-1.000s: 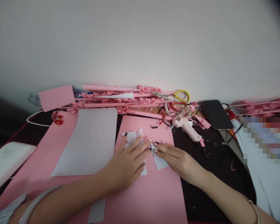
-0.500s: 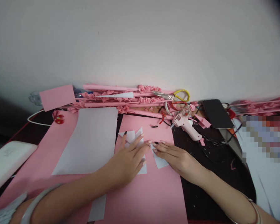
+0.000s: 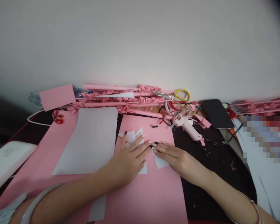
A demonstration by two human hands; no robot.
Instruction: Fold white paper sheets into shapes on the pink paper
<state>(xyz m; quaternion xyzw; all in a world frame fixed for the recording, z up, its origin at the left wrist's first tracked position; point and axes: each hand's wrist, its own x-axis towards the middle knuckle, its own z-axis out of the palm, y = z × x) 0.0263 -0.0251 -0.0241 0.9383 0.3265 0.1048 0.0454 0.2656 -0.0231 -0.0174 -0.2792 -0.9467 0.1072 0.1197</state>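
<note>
The left hand [image 3: 127, 163] and the pointy folded white paper [image 3: 130, 137] under it are sitting slightly more to the left than a second ago. That folded paper is lying near the middle of the pink sheet [image 3: 151, 196], and the left hand is pressing on it with fingers spread wide. Just to the right, the right hand [image 3: 180, 160] is resting on a small white paper [image 3: 160, 161], its fingers close together; I can't tell if it is pinching. The fingertips are hiding the spot between the papers, so I think a crooked fold could be going unseen. If the hands are pushing unevenly, the thin paper could be slipping or creasing. The left arm is crossing the big white sheet [image 3: 91, 140], so it might be dragging it. Farther right, the glue gun [image 3: 189, 129] is pointing toward the pink sheet, and a drip might be making a mess.
</note>
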